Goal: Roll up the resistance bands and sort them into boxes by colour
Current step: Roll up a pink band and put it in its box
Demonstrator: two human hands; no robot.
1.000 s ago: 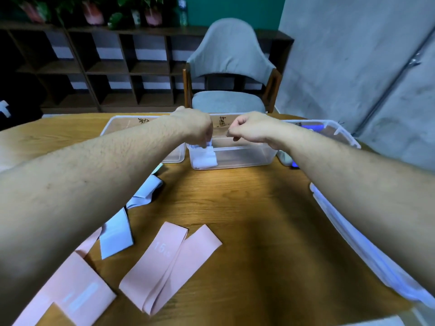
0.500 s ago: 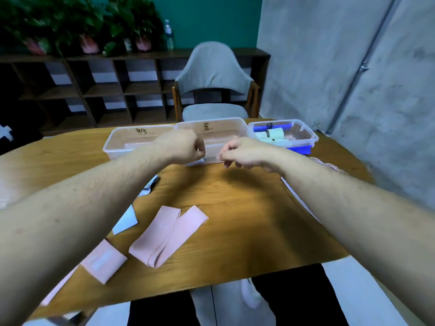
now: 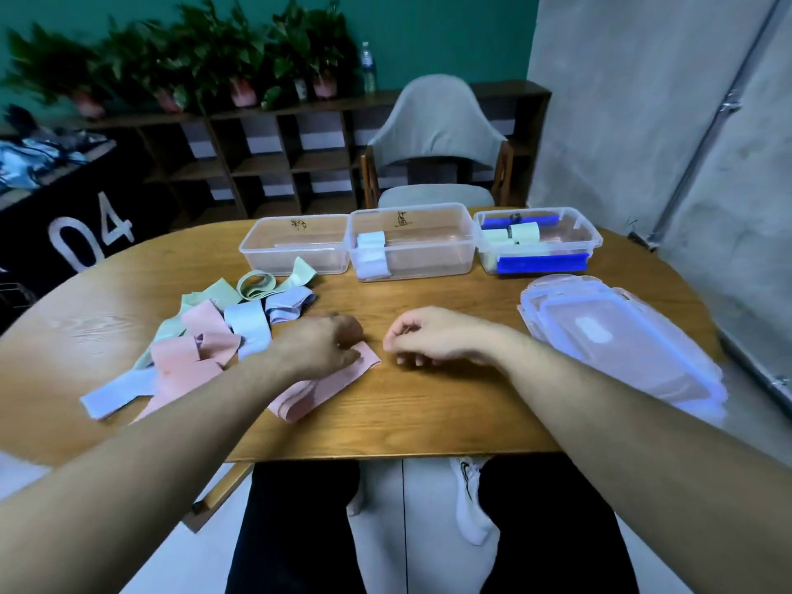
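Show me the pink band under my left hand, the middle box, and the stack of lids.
pink band (image 3: 317, 390), head view, flat middle stretch
middle box (image 3: 433, 261), head view, front wall
stack of lids (image 3: 621, 336), head view, top lid

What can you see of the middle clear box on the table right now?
The middle box is a clear plastic tub, lidless, upright, with dark handwriting on its far wall. It stands between two similar tubs at the table's far side. A rolled pale blue band sits in its left end. Neither hand touches it.
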